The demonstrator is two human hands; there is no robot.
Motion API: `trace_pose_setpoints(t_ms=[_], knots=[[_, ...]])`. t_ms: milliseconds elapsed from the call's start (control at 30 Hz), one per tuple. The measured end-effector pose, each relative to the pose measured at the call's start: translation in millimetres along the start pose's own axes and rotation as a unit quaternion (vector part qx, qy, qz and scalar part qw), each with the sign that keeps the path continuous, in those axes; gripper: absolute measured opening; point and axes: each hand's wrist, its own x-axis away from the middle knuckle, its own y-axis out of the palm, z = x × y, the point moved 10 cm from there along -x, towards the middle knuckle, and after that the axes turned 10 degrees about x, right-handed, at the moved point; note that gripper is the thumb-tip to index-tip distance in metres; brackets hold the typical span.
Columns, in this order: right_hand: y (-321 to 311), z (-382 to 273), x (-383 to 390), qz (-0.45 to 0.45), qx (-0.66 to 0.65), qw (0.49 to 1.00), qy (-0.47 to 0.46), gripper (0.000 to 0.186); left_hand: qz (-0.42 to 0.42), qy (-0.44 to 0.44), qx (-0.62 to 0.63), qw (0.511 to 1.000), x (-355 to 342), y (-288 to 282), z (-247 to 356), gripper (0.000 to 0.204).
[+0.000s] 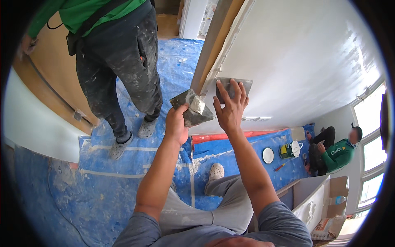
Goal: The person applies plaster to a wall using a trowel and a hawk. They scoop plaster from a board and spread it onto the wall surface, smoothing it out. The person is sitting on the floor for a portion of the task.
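My left hand (178, 125) grips a stained, squarish metal plate (188, 117) with a lump of white putty (197, 105) on it, held beside a tan wooden edge (217, 40). My right hand (230, 107) has its fingers over a flat grey metal blade (245, 88), which lies on the white wall (304, 49) near that edge. Any handle of the blade is hidden. Both tools are at about the middle of the view, the left one slightly lower.
A person in green (113, 61) stands at left on blue sheeting (111, 189). Another person (339, 154) sits at right by a window, near a bucket (290, 150), a lid (268, 155) and a red-handled tool (280, 166). Cardboard (335, 222) and panels are at lower right.
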Motion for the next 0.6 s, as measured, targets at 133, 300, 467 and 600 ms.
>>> trace_pose_setpoints(t_ms=[133, 300, 467, 600], knots=[[-12, 1, 12, -0.063, -0.018, 0.998, 0.004, 0.047, 0.032, -0.042, -0.013, 0.999, 11, -3, -2, 0.026], [-59, 2, 23, -0.136, -0.461, 0.87, 0.108, 0.046, -0.001, -0.096, 0.028, 0.995, 23, 4, -6, 0.03], [-93, -40, 39, -0.241, -0.56, 0.792, -0.032, 0.05, -0.049, -0.155, 0.096, 0.982, 45, 35, -19, 0.03], [-97, -21, 20, -0.292, -0.405, 0.865, -0.047, 0.048, -0.118, -0.179, 0.137, 0.967, 53, 50, -9, 0.027]])
